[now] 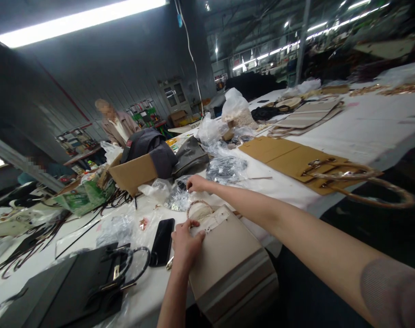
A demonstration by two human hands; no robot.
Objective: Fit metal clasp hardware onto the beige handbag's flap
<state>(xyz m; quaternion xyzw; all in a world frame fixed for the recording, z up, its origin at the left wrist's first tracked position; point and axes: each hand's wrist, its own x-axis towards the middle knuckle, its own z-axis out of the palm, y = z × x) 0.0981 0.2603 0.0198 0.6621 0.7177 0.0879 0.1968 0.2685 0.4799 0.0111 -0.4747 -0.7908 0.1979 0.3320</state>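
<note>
A beige handbag (230, 248) lies at the table's front edge, its striped base towards me and its looped handle at the far end. My left hand (187, 241) grips its top left corner, thumb and forefinger bent over the edge. My right hand (196, 183) reaches past the handle to a clear plastic bag of small metal pieces (178, 198). Its fingers are pinched together there; whatever they hold is too small to make out. Beside my left hand lies a black phone (162, 242).
Dark handbags (67, 282) lie at left, and a tan handbag (282, 157) lies at right. Behind stand a cardboard box (134, 175) with dark cloth and plastic-wrapped parts (226, 168). Flat beige panels (306, 116) lie farther back. A person (117, 125) is beyond the table.
</note>
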